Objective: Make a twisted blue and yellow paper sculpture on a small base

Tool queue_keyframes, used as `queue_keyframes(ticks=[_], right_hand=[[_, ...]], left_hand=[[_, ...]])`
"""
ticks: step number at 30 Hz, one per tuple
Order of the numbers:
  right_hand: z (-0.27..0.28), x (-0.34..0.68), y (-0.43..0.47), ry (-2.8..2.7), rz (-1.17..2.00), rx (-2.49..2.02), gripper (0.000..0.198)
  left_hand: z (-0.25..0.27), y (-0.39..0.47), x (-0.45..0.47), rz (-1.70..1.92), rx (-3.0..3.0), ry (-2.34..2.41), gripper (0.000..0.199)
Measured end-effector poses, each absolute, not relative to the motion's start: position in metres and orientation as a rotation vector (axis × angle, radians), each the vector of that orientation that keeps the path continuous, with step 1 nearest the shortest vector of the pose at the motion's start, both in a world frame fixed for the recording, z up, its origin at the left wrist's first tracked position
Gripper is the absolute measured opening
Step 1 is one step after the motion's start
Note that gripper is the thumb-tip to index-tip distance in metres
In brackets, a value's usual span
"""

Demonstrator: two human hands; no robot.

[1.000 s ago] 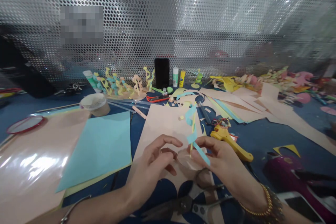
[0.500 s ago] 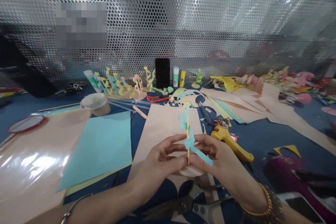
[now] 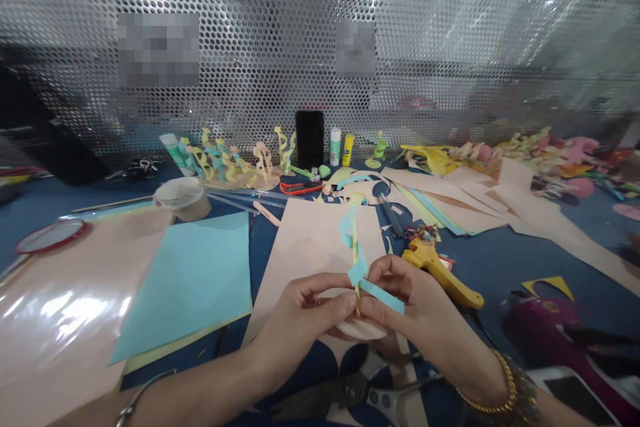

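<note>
A thin yellow stick (image 3: 355,240) stands upright, leaning slightly left, on a round pale paper disc (image 3: 363,329). Around it spirals a light blue paper strip (image 3: 384,295), whose loose end points down to the right. My left hand (image 3: 313,310) is closed on the disc's left side, its thumb pressed by the foot of the stick. My right hand (image 3: 413,293) has its thumb at the stick's foot and its index finger bent above, closed around the strip; the exact contact is partly hidden. Below both hands lie metal scissors (image 3: 355,390) on cut pale paper.
Under the work lies a pale sheet (image 3: 310,233). Blue paper (image 3: 200,280) and a tape roll (image 3: 183,199) are left. A yellow-handled tool (image 3: 445,273) and purple glue gun (image 3: 545,330) are right. Behind stand curled paper pieces (image 3: 240,163), a phone (image 3: 309,139) and glue sticks (image 3: 335,147).
The stick and its blue strip have tilted and shifted slightly left. My right hand's fingers have drawn back from behind the stick and curled in. My left fingers have lowered toward the disc.
</note>
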State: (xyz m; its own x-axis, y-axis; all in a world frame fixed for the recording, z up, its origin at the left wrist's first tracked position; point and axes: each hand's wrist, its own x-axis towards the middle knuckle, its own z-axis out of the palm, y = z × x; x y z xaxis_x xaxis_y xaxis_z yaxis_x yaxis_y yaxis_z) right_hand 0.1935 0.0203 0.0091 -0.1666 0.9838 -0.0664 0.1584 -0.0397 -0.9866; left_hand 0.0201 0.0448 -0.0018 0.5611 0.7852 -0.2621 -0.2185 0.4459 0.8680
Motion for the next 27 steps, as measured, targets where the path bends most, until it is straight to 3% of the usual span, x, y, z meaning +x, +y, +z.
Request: queue_keyframes(ticks=[13, 21, 27], right_hand=[[0.0039, 0.1895, 0.0214, -1.267, 1.425, -1.255, 0.029], [0.0072, 0.1956, 0.0218, -1.377, 1.215, -1.380, 0.014], [0.0078, 0.1971, 0.0215, -1.442, 1.184, -1.388, 0.023]], left_hand=[[-0.0020, 0.0426, 0.0197, 0.645, 0.945, 0.706, 0.021], [0.0006, 0.0428, 0.0194, 0.674, 0.936, 0.773, 0.020], [-0.0008, 0.0425, 0.0186, 0.649, 0.957, 0.761, 0.019]])
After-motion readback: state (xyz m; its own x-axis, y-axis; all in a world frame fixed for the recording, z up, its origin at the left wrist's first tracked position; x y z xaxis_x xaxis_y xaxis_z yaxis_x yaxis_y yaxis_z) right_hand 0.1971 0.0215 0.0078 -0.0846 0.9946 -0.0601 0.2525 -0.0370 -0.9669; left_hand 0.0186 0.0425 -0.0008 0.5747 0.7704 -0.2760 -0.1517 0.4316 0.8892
